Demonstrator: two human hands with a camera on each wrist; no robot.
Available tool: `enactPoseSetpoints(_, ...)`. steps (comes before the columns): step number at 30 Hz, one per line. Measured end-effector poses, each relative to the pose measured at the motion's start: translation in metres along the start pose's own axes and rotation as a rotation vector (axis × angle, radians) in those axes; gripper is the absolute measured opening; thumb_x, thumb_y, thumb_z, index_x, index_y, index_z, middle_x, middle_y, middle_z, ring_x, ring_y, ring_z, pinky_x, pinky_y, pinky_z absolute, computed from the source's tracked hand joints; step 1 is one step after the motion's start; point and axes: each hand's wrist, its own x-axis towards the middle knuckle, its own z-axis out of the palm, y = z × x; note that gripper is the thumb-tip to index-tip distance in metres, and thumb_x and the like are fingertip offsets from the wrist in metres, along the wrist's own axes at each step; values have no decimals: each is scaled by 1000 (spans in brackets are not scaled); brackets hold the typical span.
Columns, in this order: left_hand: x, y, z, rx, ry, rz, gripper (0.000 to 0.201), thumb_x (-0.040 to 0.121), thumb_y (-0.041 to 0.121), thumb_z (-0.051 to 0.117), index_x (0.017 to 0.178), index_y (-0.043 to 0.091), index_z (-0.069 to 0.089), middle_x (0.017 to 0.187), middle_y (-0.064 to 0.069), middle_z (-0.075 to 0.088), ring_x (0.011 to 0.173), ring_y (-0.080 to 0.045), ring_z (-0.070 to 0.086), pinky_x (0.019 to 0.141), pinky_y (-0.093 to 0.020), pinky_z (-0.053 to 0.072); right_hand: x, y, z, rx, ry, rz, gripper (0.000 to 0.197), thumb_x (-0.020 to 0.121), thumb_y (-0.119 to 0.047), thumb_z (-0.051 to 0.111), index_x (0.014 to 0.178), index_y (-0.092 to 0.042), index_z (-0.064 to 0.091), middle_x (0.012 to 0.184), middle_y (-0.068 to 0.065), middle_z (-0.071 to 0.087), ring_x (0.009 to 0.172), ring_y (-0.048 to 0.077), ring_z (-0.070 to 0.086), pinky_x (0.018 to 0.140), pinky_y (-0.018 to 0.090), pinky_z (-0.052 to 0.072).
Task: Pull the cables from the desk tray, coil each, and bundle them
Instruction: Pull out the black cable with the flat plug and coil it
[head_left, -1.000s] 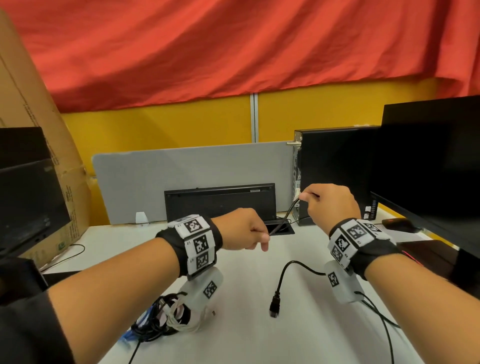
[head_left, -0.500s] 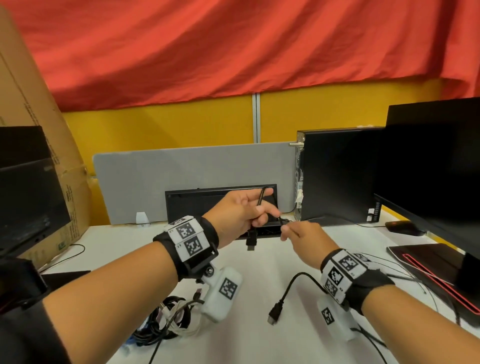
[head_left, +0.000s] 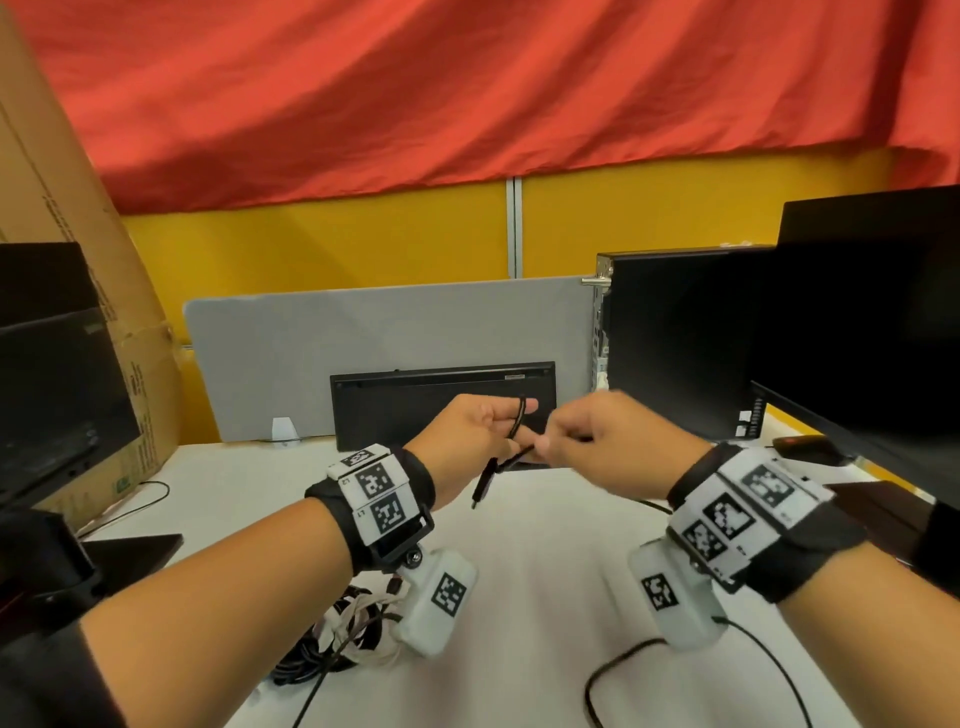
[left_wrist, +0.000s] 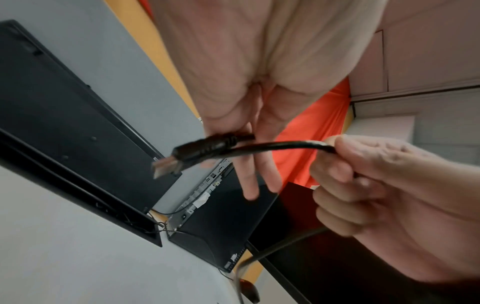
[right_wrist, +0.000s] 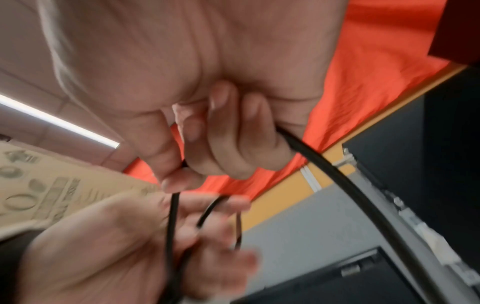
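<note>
Since half a second ago both hands have lifted a bit and closed in on each other, and the right hand, which was flat and low near the tray, is now up level with the left one, fist-like around the cable.

Going left to right: there's a dark monitor (head_left: 57, 384) with a tall brown cardboard box (head_left: 67, 218) behind it. On the white desk (head_left: 519, 597), under the left forearm, sits a messy pile of black and white coiled cables (head_left: 337, 634). The left hand (head_left: 467, 436) is raised above the desk, palm half turned up, fingers mostly straight in the left wrist view, with a small loop of the thin black round cable (head_left: 511, 436) held between thumb and fingers. Its black moulded plug with a silver metal tip (left_wrist: 192, 154) hangs loose just below that hand, pointing down. Behind the hands is the black recessed desk tray with its lid flipped up (head_left: 441, 400), in front of a grey fabric divider panel (head_left: 384, 338).

The right hand (head_left: 608, 441) is touching distance from the left, fingers curled tight, pinching the same cable; the rest runs out the bottom of the fist and trails down to the desk, curving near the front edge (head_left: 613, 670). Pretty blurry in the wrist shots. Far right: a black desktop tower (head_left: 675, 343) and another dark monitor (head_left: 872, 322).
</note>
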Motion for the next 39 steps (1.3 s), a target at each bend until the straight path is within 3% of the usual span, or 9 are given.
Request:
enactPoseSetpoints(4,-8,4,-1,-53,-83,-14,41,90,-9,32,118,-4,62,63,-13,61,56,-25,55,82,-39,49,8,7,-19,96,214,-26,30,83,-42,70,62,-22,65,54,-4,57,50,7,50,50,24,43)
enactPoseSetpoints(10,-8,11,5,-272,-145,6,29,101,11,43,114,-6,63,51,0,35,40,-8,32,99,-55,48,19,16,5,313,377,-3,28,92,-33,60,65,-27,64,65,7,61,63,15,54,64,38,48)
enactPoseSetpoints(14,-10,12,6,-330,-92,91,24,102,10,43,104,-2,63,61,-5,58,40,-5,35,94,-56,51,25,23,35,347,324,102,33,102,-28,39,78,-32,61,69,-11,60,63,4,55,57,20,47)
enactPoseSetpoints(16,-10,15,4,-345,-49,133,26,102,12,43,117,-7,55,96,-20,72,40,-4,37,95,-54,51,21,27,54,341,194,207,31,103,-27,35,81,-28,57,72,-8,57,61,9,52,49,13,42)
enactPoseSetpoints(18,-9,15,-2,-341,-1,146,32,102,13,44,126,-7,49,118,-31,63,42,-3,40,94,-50,52,12,27,70,308,31,272,34,103,-28,33,76,-24,54,74,-5,51,63,10,47,56,19,39)
enactPoseSetpoints(21,-8,8,-8,-283,43,127,29,102,12,44,128,2,50,113,-21,69,66,-17,71,84,-40,57,0,14,74,174,-129,246,33,102,-31,37,77,-22,55,83,-5,56,70,6,51,60,22,39)
enactPoseSetpoints(26,-5,-5,-12,-192,108,73,32,104,13,41,135,10,42,133,-8,61,99,-31,71,92,-42,54,-10,-19,45,211,-242,275,34,98,-31,46,69,-20,61,39,-10,46,27,4,38,32,15,31)
enactPoseSetpoints(34,-11,-5,-7,81,1,-8,26,104,12,38,113,5,61,91,-21,72,85,-33,71,84,-44,47,-3,-26,-9,238,-132,195,18,89,-22,64,80,-9,73,45,-5,45,36,8,38,36,20,33)
enactPoseSetpoints(39,-17,-3,-5,155,-75,-19,52,105,32,33,78,-4,60,59,-18,51,71,-17,66,101,-46,45,8,-9,-23,223,188,39,2,80,-27,77,79,-28,78,75,-12,73,73,5,66,67,23,53)
